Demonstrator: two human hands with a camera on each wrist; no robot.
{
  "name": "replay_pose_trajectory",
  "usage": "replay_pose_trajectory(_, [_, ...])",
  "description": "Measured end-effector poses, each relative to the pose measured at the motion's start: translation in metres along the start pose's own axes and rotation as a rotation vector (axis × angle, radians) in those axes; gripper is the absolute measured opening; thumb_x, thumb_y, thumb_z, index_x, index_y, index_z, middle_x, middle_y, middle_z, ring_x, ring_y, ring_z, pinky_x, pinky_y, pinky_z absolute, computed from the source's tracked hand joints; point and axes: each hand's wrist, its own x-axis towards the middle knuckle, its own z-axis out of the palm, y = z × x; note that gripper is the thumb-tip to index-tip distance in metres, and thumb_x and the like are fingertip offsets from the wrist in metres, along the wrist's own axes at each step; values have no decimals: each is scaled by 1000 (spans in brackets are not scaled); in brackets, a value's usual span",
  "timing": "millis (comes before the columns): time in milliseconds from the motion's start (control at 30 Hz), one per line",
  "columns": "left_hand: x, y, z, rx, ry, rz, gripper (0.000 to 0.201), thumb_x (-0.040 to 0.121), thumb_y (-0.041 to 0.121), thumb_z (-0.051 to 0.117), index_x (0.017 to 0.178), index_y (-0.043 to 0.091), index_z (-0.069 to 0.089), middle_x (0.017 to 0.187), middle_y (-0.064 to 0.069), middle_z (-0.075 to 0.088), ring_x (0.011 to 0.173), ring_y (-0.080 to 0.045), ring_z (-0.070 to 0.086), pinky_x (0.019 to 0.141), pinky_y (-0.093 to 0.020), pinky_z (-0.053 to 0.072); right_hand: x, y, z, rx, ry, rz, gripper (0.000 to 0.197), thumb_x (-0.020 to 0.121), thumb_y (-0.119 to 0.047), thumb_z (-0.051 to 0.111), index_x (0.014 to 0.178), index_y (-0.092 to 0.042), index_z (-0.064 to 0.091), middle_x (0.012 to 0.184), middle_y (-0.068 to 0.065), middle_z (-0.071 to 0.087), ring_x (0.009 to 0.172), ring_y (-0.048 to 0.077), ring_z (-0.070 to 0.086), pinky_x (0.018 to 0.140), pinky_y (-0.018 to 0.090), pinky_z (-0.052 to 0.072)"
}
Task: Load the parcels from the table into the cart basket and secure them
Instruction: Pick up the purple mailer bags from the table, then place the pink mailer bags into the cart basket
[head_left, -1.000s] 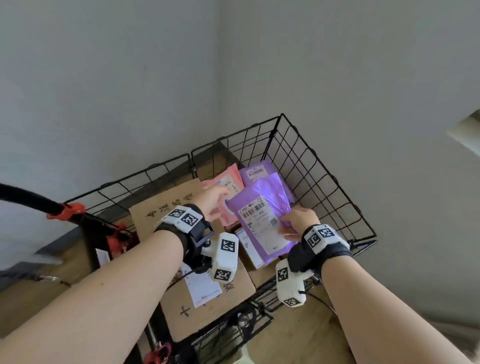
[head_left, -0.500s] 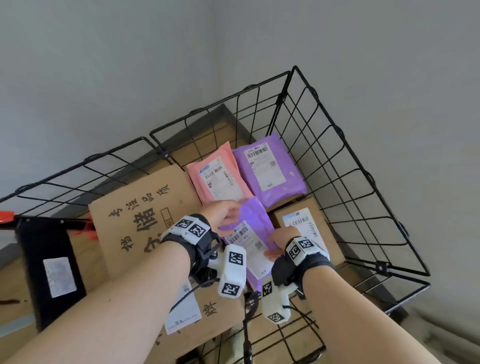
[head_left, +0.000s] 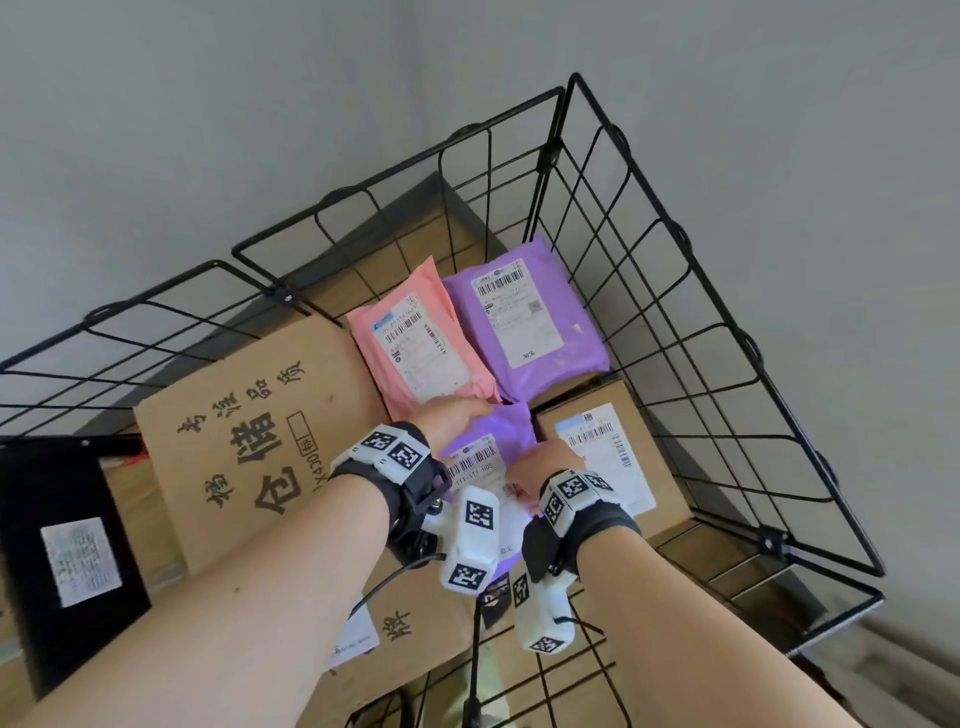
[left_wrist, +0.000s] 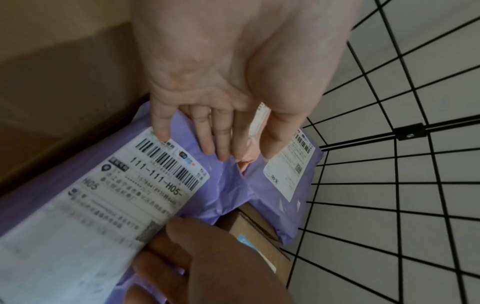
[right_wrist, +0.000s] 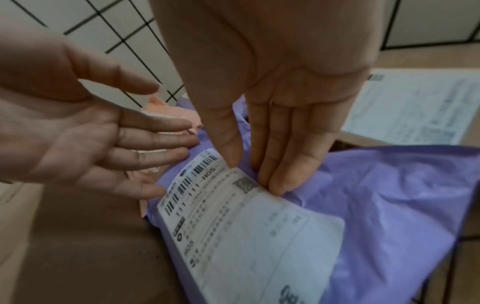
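A purple mailer (head_left: 511, 423) with a white barcode label lies in the black wire cart basket (head_left: 771, 540), between the big printed cardboard box (head_left: 249, 415) and a smaller labelled box (head_left: 613, 452). My left hand (head_left: 460, 418) rests with straight fingers (left_wrist: 218, 144) on the mailer's far end. My right hand (head_left: 545, 462) presses its straight fingers (right_wrist: 272, 164) onto the mailer (right_wrist: 389, 195) beside the label. A pink mailer (head_left: 415, 343) and a second purple mailer (head_left: 524, 317) lie at the back of the basket.
The basket's wire walls rise close on the far and right sides. A black flat parcel (head_left: 67, 545) with a grey label sits at the left, beyond the big box. A grey wall stands behind the basket.
The purple mailer, held up over the basket by my right hand one second ago, has come down among the parcels. Both hands now lie flat on it.
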Motion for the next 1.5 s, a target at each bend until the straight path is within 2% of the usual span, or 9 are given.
replay_pose_trajectory(233, [-10,2,-7,-54,-51,10,25,96,25,49,118,19,56,121,2,57,108,-14,51,97,-36,35,10,8,-12,260,25,44,27,67,-12,50,85,-2,67,88,17,72,85,31,70,78,43,58])
replay_pose_trajectory(400, [-36,9,-14,-89,-76,48,21,96,26,50,115,19,54,122,0,60,108,-16,54,99,-36,37,-21,-3,-31,486,41,20,14,73,-6,56,61,-12,60,73,13,68,71,29,66,77,39,58])
replay_pose_trajectory(600, [-81,16,-26,-116,-69,147,8,94,20,53,94,19,60,102,-1,64,104,-18,56,103,-36,37,-76,-19,-46,719,71,-61,17,90,-6,49,77,-7,59,62,9,59,53,18,56,61,31,53])
replay_pose_trajectory(667, [-100,16,-31,-133,-71,182,9,94,20,52,87,21,58,94,0,65,99,-17,57,97,-33,41,-101,-20,-51,774,98,-82,19,90,-6,50,74,-9,58,62,9,59,52,17,56,52,27,51])
replay_pose_trajectory(733, [-120,14,-37,-160,-79,232,12,93,16,53,83,19,58,85,0,65,86,-17,57,73,-27,43,-127,-18,-54,823,132,-108,17,89,-6,52,74,-8,59,62,8,61,52,16,57,45,22,49])
replay_pose_trajectory(867, [-171,5,-46,-165,-124,352,20,95,11,49,76,10,54,59,1,64,48,-10,49,39,-17,33,-191,-9,-50,942,227,-216,12,86,-2,56,92,-2,66,70,13,64,55,19,59,52,24,51])
replay_pose_trajectory(1033, [-253,-15,-57,-42,-155,509,7,94,16,54,90,14,58,83,-1,61,69,-9,57,42,-13,47,-284,18,-26,1069,325,-339,18,91,-4,53,75,-9,59,67,12,60,55,20,57,57,27,49])
replay_pose_trajectory(1333, [-378,-92,-49,40,-322,686,5,92,18,57,88,18,60,65,6,67,67,-10,57,62,-24,39,-439,96,50,1243,567,-413,14,92,-5,53,80,-8,61,65,8,59,44,12,54,45,20,49])
replay_pose_trajectory(1500, [-429,-151,-23,84,-455,743,12,93,10,52,87,15,61,74,1,64,67,-11,56,61,-23,39,-497,155,91,1383,621,-395,26,94,1,47,72,-9,57,53,7,52,27,7,45,34,13,38])
